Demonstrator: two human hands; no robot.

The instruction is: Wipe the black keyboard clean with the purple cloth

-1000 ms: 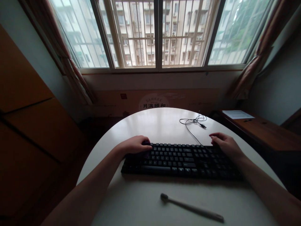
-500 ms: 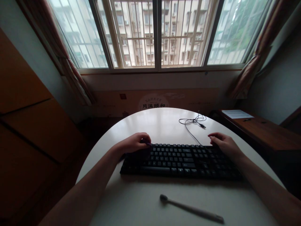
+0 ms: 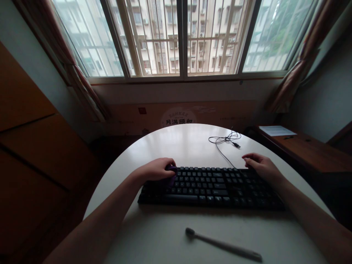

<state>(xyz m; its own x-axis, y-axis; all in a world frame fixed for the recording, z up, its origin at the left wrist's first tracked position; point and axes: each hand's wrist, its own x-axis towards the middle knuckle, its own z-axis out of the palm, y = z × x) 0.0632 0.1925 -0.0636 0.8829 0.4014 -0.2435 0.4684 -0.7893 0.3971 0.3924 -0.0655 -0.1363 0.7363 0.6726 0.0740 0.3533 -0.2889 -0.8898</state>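
Observation:
A black keyboard (image 3: pixel 198 189) lies across the white round table. My left hand (image 3: pixel 159 169) is closed on a dark purple cloth (image 3: pixel 171 176) and presses it over the keyboard's left end, covering keys there. My right hand (image 3: pixel 258 165) rests at the keyboard's far right corner. Its fingers are loosely bent, with a small gap between thumb and forefinger and nothing visible between them. The right forearm hides part of the keyboard's right end. In front of the keyboard lies a grey toothbrush-like brush (image 3: pixel 222 245), its dark bristles pointing left.
Behind the keyboard, a thin black cable (image 3: pixel 224 140) lies loosely coiled, with its USB plug (image 3: pixel 236 145) on the white table (image 3: pixel 154 143). A brown wooden desk (image 3: pixel 310 150) with a paper sheet (image 3: pixel 276 131) stands right. A wooden cabinet (image 3: pixel 33 139) stands left.
My left hand has moved slightly nearer to me over the keyboard, and more of the purple cloth shows. The right hand has stayed almost in place. The view has tilted a little.

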